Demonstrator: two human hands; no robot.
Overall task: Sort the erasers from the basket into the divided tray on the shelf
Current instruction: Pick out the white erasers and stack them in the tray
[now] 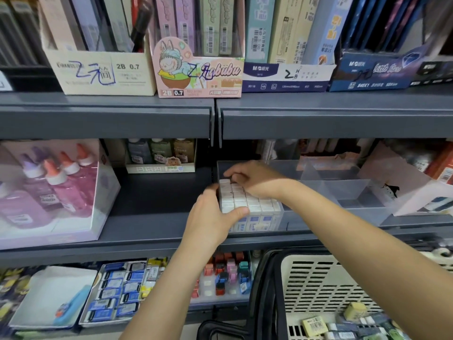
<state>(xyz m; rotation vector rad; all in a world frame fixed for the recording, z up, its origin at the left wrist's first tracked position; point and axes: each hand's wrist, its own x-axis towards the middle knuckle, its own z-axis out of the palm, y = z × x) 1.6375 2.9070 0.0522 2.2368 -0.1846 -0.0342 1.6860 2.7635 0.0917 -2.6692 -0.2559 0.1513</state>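
Left grip (210, 217) is clamped round the front-left corner of the divided tray (343, 192), thumb laid across the packed white erasers (247, 200). Right grip (255, 180) is curled onto their back row, fingertips pinched there. Open compartments are seen to the right. More erasers are seen in the basket (318, 278) below the shelf (147, 231) edge.

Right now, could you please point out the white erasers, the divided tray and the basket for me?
white erasers (247, 197), head view, top face of the packed block.
divided tray (343, 190), head view, clear divider wall.
basket (318, 278), head view, slotted cream side wall.
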